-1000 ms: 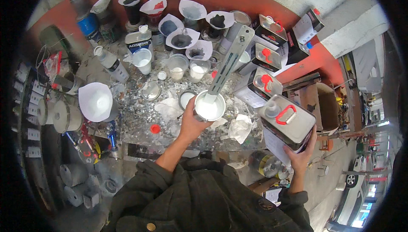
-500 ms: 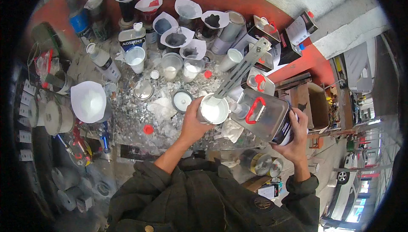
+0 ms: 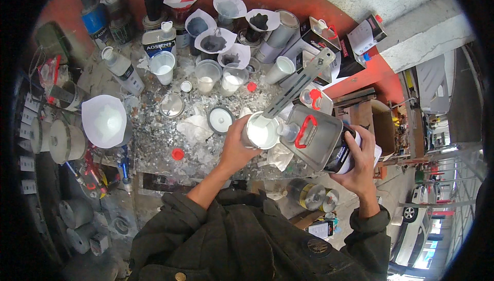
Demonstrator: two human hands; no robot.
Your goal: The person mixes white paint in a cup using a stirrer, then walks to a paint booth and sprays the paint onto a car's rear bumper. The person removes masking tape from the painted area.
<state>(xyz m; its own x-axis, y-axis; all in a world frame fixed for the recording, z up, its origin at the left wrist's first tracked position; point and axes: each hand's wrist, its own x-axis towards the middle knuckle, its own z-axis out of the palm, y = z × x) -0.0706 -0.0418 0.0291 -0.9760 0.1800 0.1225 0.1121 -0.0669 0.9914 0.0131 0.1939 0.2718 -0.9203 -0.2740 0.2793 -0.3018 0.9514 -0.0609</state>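
Note:
My left hand (image 3: 238,152) grips a cup of white liquid (image 3: 261,134) above the bench, and a long slotted metal stirring stick (image 3: 293,88) stands in it, leaning up to the right. My right hand (image 3: 358,170) is wrapped round a rectangular metal can (image 3: 316,139) with a red handle and a translucent spout (image 3: 289,132). The can is tipped toward the cup, its spout at the cup's right rim; I cannot make out a stream. Behind my left hand lie a round lid (image 3: 221,121) and a crumpled white rag (image 3: 195,129). A red cap (image 3: 177,154) lies to the left.
Paper strainers (image 3: 213,40) in containers, plastic cups (image 3: 208,77) and more cans (image 3: 365,39) crowd the back of the paint-spattered bench (image 3: 159,168). A lined cup (image 3: 105,121) and spray guns (image 3: 92,175) are at the left. A cardboard box (image 3: 381,124) and a white car (image 3: 417,229) are at the right.
The can in my right hand has moved left and up and tipped toward the cup, bringing the spout to its rim. My left hand and the cup have shifted slightly right.

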